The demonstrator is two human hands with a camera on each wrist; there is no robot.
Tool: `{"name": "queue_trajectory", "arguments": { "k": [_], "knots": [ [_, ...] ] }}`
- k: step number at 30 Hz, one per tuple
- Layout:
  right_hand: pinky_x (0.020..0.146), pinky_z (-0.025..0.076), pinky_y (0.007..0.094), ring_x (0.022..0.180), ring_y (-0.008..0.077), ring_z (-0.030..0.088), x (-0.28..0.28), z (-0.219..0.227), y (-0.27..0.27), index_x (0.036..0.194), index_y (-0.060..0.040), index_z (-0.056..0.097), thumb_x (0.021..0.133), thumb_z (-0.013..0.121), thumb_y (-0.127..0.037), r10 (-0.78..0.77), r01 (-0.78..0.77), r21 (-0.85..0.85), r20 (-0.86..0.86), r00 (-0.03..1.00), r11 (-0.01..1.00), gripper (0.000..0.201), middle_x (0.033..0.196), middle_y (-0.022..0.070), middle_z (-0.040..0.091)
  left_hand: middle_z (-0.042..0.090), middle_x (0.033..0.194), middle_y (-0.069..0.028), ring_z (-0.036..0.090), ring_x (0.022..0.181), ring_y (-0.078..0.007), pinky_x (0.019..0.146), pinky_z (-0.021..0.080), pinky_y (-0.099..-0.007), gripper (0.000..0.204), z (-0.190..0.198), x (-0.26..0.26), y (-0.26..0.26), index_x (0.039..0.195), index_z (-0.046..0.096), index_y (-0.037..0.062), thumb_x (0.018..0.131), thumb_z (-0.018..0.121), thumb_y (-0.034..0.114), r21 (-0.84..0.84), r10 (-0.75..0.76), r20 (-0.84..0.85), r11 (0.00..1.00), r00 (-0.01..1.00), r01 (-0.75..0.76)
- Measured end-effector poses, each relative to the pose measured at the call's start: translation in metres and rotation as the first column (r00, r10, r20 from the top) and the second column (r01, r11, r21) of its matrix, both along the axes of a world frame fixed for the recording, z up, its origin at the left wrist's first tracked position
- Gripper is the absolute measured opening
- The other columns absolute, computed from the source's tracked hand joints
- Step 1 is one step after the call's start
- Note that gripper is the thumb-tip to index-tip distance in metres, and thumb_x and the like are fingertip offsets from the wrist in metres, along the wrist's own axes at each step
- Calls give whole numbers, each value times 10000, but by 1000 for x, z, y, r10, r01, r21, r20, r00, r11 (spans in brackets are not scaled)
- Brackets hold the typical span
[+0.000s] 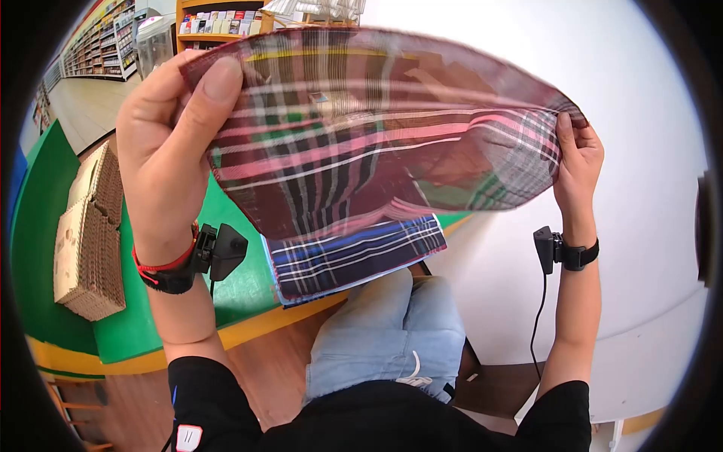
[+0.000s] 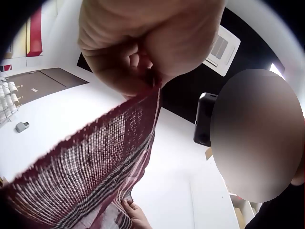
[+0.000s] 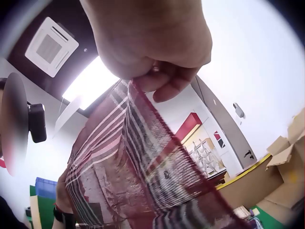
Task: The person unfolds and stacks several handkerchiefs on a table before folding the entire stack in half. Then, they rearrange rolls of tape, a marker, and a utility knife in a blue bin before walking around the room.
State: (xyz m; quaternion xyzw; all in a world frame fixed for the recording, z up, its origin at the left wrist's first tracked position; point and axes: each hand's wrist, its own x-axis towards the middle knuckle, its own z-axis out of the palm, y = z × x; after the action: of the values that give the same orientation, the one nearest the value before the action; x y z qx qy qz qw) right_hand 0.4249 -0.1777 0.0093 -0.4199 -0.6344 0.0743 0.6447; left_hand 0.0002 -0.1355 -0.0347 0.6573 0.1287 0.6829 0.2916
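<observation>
A thin maroon plaid cloth (image 1: 339,151) is stretched in the air between both hands, blurred and see-through in places. The left hand (image 1: 169,143) pinches its upper left corner between thumb and fingers. At the right corner, the right hand (image 1: 578,162) grips the cloth's edge. In the left wrist view the left hand (image 2: 147,43) holds a bunched corner of the cloth (image 2: 95,162). The right wrist view has the right hand (image 3: 157,47) pinching the opposite corner. Below the raised cloth, a blue plaid cloth (image 1: 354,260) lies flat at the green table's front edge.
The green table (image 1: 233,279) has a yellow edge. Woven baskets (image 1: 94,248) stand at its left side. A white surface (image 1: 633,226) spans the right. Behind are a clear plastic container (image 1: 154,45), a shelf with cards (image 1: 218,26) and a model ship (image 1: 316,10).
</observation>
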Motion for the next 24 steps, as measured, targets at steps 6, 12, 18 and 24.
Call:
{"name": "queue_trajectory", "arguments": {
  "k": [6, 12, 18, 24],
  "knots": [
    [564, 366, 197, 660, 3, 463, 6, -25, 52, 1013, 2, 687, 1012, 655, -232, -44, 66, -155, 146, 988, 986, 236, 747, -67, 592, 636, 706, -27, 554, 649, -56, 576, 422, -260, 191, 0, -11, 30, 969, 684, -49, 968, 657, 140, -119, 131, -521, 967, 844, -224],
    [624, 380, 226, 714, 13, 446, 19, -124, 157, 881, -15, 631, 1033, 597, -187, 184, -80, -427, 209, 961, 901, 232, 765, -81, 540, 633, 755, -247, 621, 694, -405, 643, 489, -446, 211, -48, -11, 100, 836, 663, -69, 833, 708, 138, 120, 264, -926, 882, 268, -456],
    [645, 416, 264, 715, 39, 476, -23, -159, 191, 878, 4, 635, 1045, 563, -180, 227, -157, -545, 63, 972, 823, 259, 759, -50, 581, 651, 772, -240, 646, 756, -401, 704, 510, -459, 194, -86, -20, 144, 850, 681, -37, 867, 678, 156, 79, 186, -967, 865, 172, -495],
    [621, 448, 303, 671, 83, 533, -5, -202, 238, 856, 14, 655, 1015, 599, -203, 184, -40, -571, 197, 963, 820, 275, 709, 16, 626, 666, 847, -254, 649, 819, -432, 739, 515, -477, 238, -109, -26, 165, 843, 674, -37, 889, 653, 196, 42, 153, -980, 788, 128, -614]
  ]
}}
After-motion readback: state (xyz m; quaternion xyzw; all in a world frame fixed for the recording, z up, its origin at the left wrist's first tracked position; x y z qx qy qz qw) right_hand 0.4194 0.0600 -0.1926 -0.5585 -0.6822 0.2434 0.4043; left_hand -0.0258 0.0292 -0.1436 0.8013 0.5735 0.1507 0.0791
